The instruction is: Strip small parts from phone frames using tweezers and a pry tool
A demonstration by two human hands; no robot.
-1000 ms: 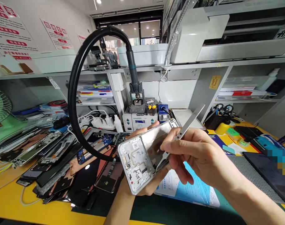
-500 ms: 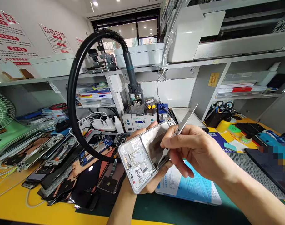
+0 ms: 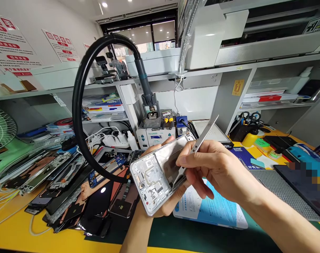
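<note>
Head view. A yellow workbench (image 3: 12, 232) runs the full width, with a dark green mat (image 3: 202, 235) at its near centre. A black flexible hose (image 3: 78, 105) loops from the bench up and over to a nozzle parked above the rework station (image 3: 154, 131) at the back. On the left of the bench lies a heap of phone screens and frames (image 3: 57, 182), overlapping one another. A blue-and-white leaflet (image 3: 215, 211) lies flat on the mat, below the right hand.

The right hand (image 3: 218, 168) comes in from the lower right. Its thumb and forefinger are pinched closed on the tweezers (image 3: 199, 142), and the other fingers are loosely curled beneath.

The phone frame (image 3: 154, 175), silver with its inner side up, is held tilted above the mat at centre. The left hand (image 3: 167, 205) cups it from beneath, fingers wrapped around it so that the fingertips show over the far edge.

The tweezers slant down and left, their tips touching the inside of the frame near its right-hand edge. Whether the tips grip anything cannot be told.
</note>
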